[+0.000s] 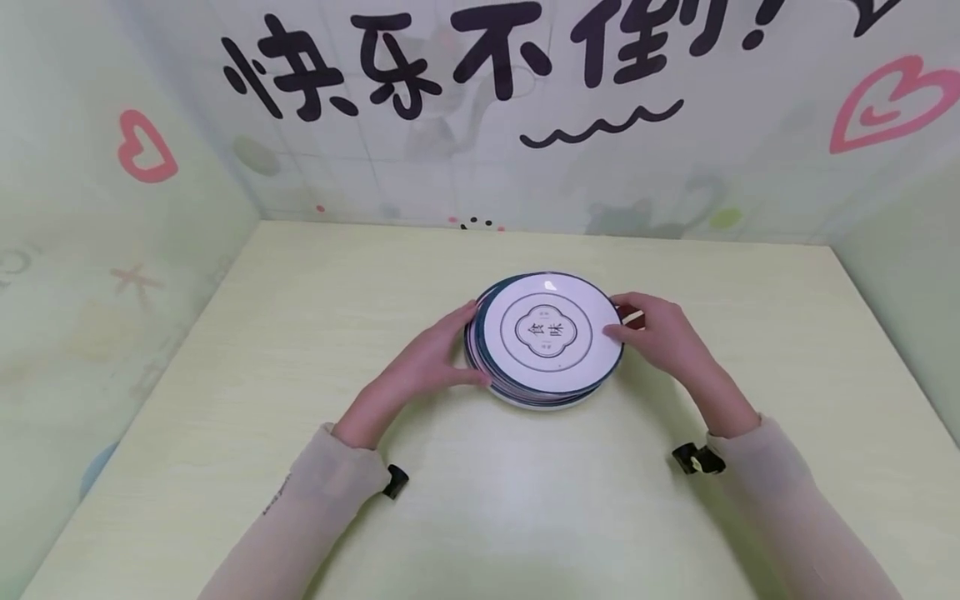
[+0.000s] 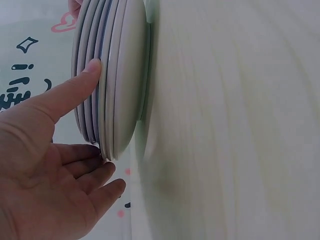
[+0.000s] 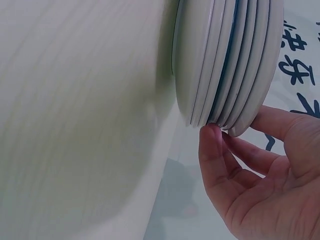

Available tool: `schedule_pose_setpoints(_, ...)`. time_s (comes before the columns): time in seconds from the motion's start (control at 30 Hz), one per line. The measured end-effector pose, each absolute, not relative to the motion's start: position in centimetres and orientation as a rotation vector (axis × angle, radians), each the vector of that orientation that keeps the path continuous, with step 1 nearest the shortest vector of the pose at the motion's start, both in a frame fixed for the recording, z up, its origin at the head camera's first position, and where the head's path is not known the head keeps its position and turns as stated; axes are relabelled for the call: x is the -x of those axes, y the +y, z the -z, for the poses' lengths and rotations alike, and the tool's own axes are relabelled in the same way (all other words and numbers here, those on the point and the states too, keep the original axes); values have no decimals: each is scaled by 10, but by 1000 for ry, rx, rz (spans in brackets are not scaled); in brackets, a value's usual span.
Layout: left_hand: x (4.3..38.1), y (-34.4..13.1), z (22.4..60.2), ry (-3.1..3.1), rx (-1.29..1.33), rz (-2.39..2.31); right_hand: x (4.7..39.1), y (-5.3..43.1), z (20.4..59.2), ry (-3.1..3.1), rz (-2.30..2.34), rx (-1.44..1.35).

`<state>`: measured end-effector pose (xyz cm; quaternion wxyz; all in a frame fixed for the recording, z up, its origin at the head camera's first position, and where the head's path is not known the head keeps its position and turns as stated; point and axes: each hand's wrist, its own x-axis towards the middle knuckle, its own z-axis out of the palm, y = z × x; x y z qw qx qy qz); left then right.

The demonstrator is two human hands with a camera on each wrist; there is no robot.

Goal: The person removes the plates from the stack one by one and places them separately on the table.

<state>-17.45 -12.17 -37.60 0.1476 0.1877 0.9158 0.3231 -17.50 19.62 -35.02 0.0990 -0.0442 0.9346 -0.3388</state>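
A stack of several round plates stands in the middle of the table. Its top plate is white with a dark blue-green rim and a printed emblem, and sits shifted a little to the right. My left hand spreads around the left side, thumb against the plate edges in the left wrist view and fingers low at the far rim. At the right rim my right hand pinches the top plate, thumb over its face. Seen from the right wrist, the index fingertip is at the edges of plates lower in the stack.
The pale wood-grain table meets a printed back wall with large black characters. Side walls with pink hearts stand left and right. Both sleeves carry small black devices at the wrists.
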Motion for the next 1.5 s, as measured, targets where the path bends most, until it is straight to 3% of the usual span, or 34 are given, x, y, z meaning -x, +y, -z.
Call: schedule_pose_setpoints(1.5, 170, -120, 375, 2642, -506, -921, 165, 223, 351, 2286, 1620, -20)
